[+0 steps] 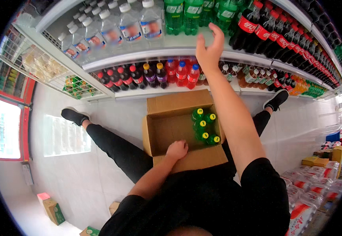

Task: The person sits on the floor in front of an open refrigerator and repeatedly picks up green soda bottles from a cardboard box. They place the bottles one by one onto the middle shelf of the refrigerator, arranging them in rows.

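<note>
My right hand [211, 49] is raised at the middle shelf, with thumb and fingers apart and nothing in it. Just beyond it stand green soda bottles [193, 17] on that shelf. Between my spread legs on the floor sits an open cardboard box [178, 98], flaps folded out. Several green bottles with yellow caps [202, 124] stand upright along its right side; its left part shows bare cardboard. At the box's near edge rests my left hand [177, 149], fingers curled; whatever they may hold is hidden.
Clear-labelled water bottles [130, 27] stand left of the green ones, and dark cola bottles [257, 27] to the right. The lowest shelf carries red drink bottles [182, 72] and others. Shrink-wrapped packs [308, 185] are stacked at right. A wire rack [41, 65] stands at left.
</note>
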`<state>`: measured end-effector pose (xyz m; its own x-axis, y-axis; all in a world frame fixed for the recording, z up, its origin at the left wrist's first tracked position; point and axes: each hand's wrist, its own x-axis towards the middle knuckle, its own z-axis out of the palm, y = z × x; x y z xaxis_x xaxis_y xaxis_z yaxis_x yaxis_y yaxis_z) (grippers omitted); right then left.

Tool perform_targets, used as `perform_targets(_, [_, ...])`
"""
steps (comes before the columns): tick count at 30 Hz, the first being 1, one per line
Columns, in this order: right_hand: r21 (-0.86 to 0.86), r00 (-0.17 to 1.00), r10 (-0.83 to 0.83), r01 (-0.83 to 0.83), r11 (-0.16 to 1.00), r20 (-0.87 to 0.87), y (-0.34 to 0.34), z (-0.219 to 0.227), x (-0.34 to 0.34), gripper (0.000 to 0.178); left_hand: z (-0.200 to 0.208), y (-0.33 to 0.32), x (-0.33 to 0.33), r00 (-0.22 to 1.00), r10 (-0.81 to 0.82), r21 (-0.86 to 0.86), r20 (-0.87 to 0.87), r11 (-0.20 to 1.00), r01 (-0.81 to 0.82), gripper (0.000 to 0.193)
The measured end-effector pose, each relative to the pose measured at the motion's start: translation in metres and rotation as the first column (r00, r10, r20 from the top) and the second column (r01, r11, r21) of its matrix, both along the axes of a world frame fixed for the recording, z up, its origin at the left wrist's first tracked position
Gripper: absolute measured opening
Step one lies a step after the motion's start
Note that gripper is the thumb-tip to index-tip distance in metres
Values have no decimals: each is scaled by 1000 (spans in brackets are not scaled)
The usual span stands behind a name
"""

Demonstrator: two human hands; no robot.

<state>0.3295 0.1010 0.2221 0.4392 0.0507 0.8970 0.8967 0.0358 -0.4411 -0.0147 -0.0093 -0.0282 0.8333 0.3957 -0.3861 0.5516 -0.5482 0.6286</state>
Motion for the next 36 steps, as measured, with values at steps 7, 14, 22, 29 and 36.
perform_targets(7, [-296,852,-13,-167,940,-523,-147,-157,-76,14,-3,-4,1,999,-36,7,39,999,36,28])
perform_targets(14, [-712,889,-171,-212,669,-425,-204,-207,-131,33,-3,-2,-2,999,-45,9,3,999,45,29])
perform_targets(22, [-959,884,-383,-205,196,-268,-167,-218,-117,39,0,-1,-1,1000,-27,38,9,999,26,28])
perform_targets(29, [-959,891,-381,-170,226,-247,-169,-229,-115,40,-3,-3,-2,999,-31,59,29,998,29,28])
perform_targets(36, [-874,899,-250,-230,428,-359,-188,-210,-113,37,4,-3,-2,999,-50,36,-10,998,50,28])
